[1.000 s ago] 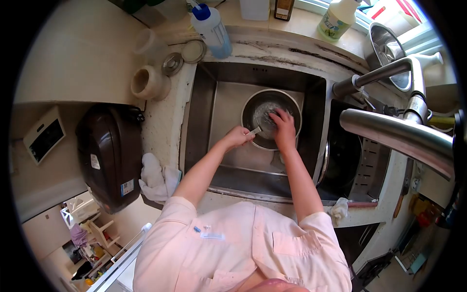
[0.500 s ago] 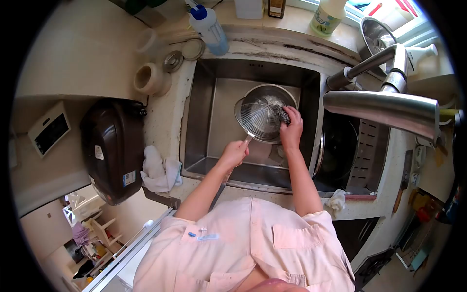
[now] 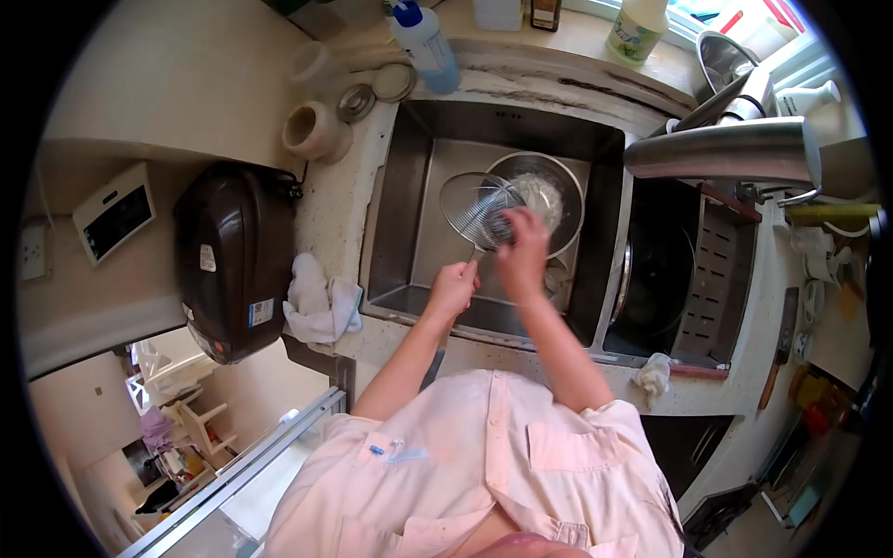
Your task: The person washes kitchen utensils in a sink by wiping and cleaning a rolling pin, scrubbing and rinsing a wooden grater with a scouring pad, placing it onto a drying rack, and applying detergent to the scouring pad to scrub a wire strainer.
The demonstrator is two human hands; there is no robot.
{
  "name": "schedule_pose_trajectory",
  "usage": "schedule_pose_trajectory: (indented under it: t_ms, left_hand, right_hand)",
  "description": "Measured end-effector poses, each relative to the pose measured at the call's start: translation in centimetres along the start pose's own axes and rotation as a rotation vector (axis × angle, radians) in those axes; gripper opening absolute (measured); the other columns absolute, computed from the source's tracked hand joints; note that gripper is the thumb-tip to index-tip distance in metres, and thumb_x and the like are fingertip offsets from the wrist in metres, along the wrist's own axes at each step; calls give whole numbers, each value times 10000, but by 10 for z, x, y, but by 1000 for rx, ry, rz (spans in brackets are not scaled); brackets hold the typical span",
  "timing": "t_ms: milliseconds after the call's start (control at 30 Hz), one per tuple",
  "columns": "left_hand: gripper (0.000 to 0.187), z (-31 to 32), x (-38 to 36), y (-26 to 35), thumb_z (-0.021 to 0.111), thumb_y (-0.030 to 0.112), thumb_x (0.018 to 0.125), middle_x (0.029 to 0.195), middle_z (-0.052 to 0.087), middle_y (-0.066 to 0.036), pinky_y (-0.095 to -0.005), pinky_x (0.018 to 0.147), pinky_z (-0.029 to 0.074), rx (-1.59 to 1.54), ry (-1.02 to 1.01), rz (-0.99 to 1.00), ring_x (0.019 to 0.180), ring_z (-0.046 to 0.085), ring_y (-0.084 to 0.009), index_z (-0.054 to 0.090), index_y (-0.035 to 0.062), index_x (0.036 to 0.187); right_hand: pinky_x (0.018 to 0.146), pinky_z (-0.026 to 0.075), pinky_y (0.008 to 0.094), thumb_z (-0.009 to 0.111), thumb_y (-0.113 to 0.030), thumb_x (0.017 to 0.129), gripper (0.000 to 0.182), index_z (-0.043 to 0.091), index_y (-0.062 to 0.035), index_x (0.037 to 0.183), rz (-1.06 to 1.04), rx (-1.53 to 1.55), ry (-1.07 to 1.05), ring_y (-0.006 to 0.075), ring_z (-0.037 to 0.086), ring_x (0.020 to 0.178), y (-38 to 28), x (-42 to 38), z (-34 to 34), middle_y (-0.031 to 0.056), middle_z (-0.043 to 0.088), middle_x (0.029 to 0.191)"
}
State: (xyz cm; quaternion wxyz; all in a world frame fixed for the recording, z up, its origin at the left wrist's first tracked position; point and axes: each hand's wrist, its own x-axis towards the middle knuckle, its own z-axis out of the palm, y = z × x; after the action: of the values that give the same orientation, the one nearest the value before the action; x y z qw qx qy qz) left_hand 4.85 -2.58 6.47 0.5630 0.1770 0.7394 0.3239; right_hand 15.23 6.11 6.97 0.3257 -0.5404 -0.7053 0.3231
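My left hand (image 3: 453, 290) is closed around the handle of a wire-mesh strainer (image 3: 465, 206), held tilted over the sink (image 3: 419, 260). My right hand (image 3: 524, 256), slightly blurred, grips a dark steel wool scrubber (image 3: 499, 229) against the right side of the mesh. Behind the strainer, a round metal bowl (image 3: 579, 212) stands on the sink floor with whitish, foamy-looking contents. The strainer's rim overlaps the bowl's left edge in view. My right fingers cover part of the scrubber.
A metal faucet (image 3: 726, 149) reaches over the right basin, where a dark pan (image 3: 660, 270) sits. Along the left counter are a white cloth (image 3: 316, 302), a brown appliance (image 3: 228, 260) and a beige pot (image 3: 312, 130). A blue-capped bottle (image 3: 428, 51) stands behind the sink.
The strainer and both hands have shifted left relative to the bowl, uncovering more of its contents. My right hand has moved left and down, nearer the strainer's handle. The camera view has shifted slightly.
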Motion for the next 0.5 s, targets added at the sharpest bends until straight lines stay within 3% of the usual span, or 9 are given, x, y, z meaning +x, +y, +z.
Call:
schedule_pose_trajectory:
  t_ms: [67, 133, 200, 267, 367, 433, 500]
  left_hand:
    - [366, 13, 22, -43, 452, 286, 894, 502, 469, -31, -271, 373, 330, 97, 140, 318, 384, 441, -108, 531, 26, 648]
    - [365, 12, 22, -45, 462, 279, 885, 507, 498, -58, -299, 402, 359, 161, 148, 349, 409, 477, -132, 543, 14, 646]
    - [357, 5, -7, -8, 469, 269, 876, 517, 529, -84, -328, 441, 384, 178, 31, 85, 452, 518, -156, 553, 8, 647]
    - [339, -4, -17, -4, 480, 266, 867, 531, 538, -112, -343, 468, 395, 355, 136, 182, 486, 529, -222, 561, 20, 649]
    - [313, -10, -25, 3, 496, 272, 859, 567, 540, -132, -362, 481, 406, 576, 241, 358, 509, 517, -288, 562, 27, 676]
    - [286, -8, -30, 5, 510, 260, 843, 621, 559, -184, -415, 528, 427, 691, 297, 449, 561, 535, -368, 572, 19, 703]
    - [259, -4, -32, 9, 520, 244, 832, 671, 570, -205, -443, 571, 433, 744, 279, 484, 639, 544, -390, 579, 16, 722]
  right_hand:
    - [859, 406, 382, 583, 38, 593, 380, 580, -78, 955, -117, 88, -108, 316, 469, 1009, -34, -19, 5, 106, 523, 1032]
    - [831, 415, 380, 602, 18, 601, 337, 572, -62, 927, -131, 49, -50, 315, 498, 954, -32, -16, 2, 118, 524, 1009]
    - [820, 419, 371, 607, 9, 605, 323, 567, -53, 920, -51, 54, 63, 313, 513, 922, 3, -3, -3, 126, 522, 994]
    - [810, 423, 379, 620, -20, 616, 290, 560, -48, 898, 228, 154, 79, 305, 514, 885, 35, 9, -14, 127, 531, 923]
    - [821, 411, 373, 629, -13, 615, 311, 554, -52, 914, 5, 168, 127, 311, 502, 922, 38, 3, -24, 132, 530, 931]
    - [837, 396, 372, 633, -1, 605, 325, 550, -52, 915, -217, 115, 53, 317, 491, 939, -5, -11, -33, 129, 529, 929]
    - [850, 384, 376, 636, 8, 597, 339, 550, -55, 918, -377, 48, 11, 322, 482, 952, -21, -13, -26, 122, 531, 936]
